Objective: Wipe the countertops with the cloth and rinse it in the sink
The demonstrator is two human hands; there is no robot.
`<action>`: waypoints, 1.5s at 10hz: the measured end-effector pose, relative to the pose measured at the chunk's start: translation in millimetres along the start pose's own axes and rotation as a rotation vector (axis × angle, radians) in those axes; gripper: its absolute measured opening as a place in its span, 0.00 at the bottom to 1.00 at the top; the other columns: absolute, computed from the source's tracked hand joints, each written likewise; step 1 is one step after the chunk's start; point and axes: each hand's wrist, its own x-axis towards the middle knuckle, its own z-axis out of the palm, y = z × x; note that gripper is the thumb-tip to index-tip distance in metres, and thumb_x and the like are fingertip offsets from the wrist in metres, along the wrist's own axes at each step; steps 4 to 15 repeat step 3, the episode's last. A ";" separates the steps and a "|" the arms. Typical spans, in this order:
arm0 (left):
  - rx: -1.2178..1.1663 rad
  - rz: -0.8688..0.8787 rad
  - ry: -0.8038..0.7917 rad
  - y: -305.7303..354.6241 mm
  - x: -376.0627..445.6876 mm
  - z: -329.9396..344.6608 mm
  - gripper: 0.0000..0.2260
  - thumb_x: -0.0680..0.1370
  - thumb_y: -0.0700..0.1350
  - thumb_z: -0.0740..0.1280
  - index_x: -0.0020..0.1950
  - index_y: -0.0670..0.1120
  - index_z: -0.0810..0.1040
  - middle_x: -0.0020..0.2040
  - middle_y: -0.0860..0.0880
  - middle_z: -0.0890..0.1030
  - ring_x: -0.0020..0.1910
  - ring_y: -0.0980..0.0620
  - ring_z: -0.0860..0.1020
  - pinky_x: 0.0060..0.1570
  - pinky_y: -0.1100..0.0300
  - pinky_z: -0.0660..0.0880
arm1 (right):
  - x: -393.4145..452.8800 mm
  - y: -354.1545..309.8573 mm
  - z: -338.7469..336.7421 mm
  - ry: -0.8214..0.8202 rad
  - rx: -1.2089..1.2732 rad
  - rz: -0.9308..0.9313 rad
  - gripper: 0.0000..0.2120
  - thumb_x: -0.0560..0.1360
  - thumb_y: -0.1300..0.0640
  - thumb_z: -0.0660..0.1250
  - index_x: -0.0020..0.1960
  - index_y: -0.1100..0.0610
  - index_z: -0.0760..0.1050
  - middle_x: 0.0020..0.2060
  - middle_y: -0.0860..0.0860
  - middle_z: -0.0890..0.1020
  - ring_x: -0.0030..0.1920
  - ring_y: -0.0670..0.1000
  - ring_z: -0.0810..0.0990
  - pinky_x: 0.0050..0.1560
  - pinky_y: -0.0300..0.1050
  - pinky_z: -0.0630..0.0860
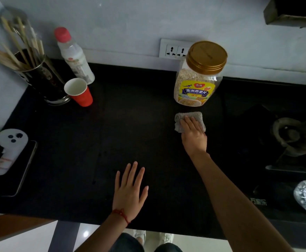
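Two hands over the black countertop [112,124]. Right hand [194,135] presses the grey cloth [188,118] flat with straight fingers, just in front of the oat jar [197,75]. Left hand [130,191] rests open, fingers spread.

Bare forearms — red string bracelet [121,214], left wrist.

dim, soft-focus view; wide-angle bending at blurred edges

On the black stone countertop [123,128], the right hand [194,135] presses a folded grey cloth [188,117] flat just before the gold-lidded clear oat jar [199,79]; the left hand [130,191] lies flat, fingers spread.
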 end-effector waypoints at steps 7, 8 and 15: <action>-0.062 0.034 0.067 -2.2 0.8 3.0 0.23 0.79 0.58 0.45 0.68 0.50 0.67 0.70 0.45 0.71 0.71 0.48 0.61 0.70 0.45 0.58 | -14.7 3.7 -28.3 -0.202 0.177 -0.010 0.30 0.78 0.54 0.60 0.75 0.54 0.50 0.76 0.52 0.51 0.76 0.51 0.46 0.74 0.49 0.51; -0.062 0.034 0.067 -2.2 0.8 3.0 0.23 0.79 0.58 0.45 0.68 0.50 0.67 0.70 0.45 0.71 0.71 0.48 0.61 0.70 0.45 0.58 | -14.7 3.7 -28.3 -0.202 0.177 -0.010 0.30 0.78 0.54 0.60 0.75 0.54 0.50 0.76 0.52 0.51 0.76 0.51 0.46 0.74 0.49 0.51; -0.062 0.034 0.067 -2.2 0.8 3.0 0.23 0.79 0.58 0.45 0.68 0.50 0.67 0.70 0.45 0.71 0.71 0.48 0.61 0.70 0.45 0.58 | -14.7 3.7 -28.3 -0.202 0.177 -0.010 0.30 0.78 0.54 0.60 0.75 0.54 0.50 0.76 0.52 0.51 0.76 0.51 0.46 0.74 0.49 0.51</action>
